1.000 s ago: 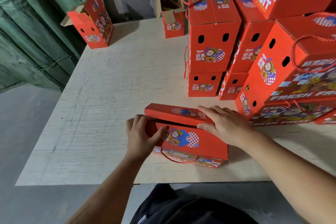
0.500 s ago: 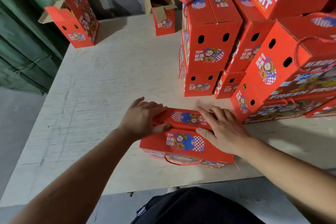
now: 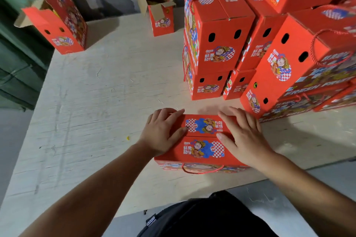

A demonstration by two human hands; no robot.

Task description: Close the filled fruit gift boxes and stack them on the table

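A red fruit gift box (image 3: pixel 202 146) lies near the front edge of the pale wooden table (image 3: pixel 92 102), its two top flaps folded down flat and its red cord handle hanging toward me. My left hand (image 3: pixel 161 131) presses flat on the left end of the flaps. My right hand (image 3: pixel 242 136) presses flat on the right end. Closed red boxes stand stacked (image 3: pixel 217 44) just behind, with a bigger pile (image 3: pixel 300 59) to the right.
Two open red boxes stand at the back: one at the far left corner (image 3: pixel 57 23), one smaller at the back middle (image 3: pixel 158 9). A green wall runs along the left. Bare tabletop stretches left of the hands.
The far flap has come down flat onto the box. Both hands slid up onto the top and now press the flaps. The view has tilted closer over the table.
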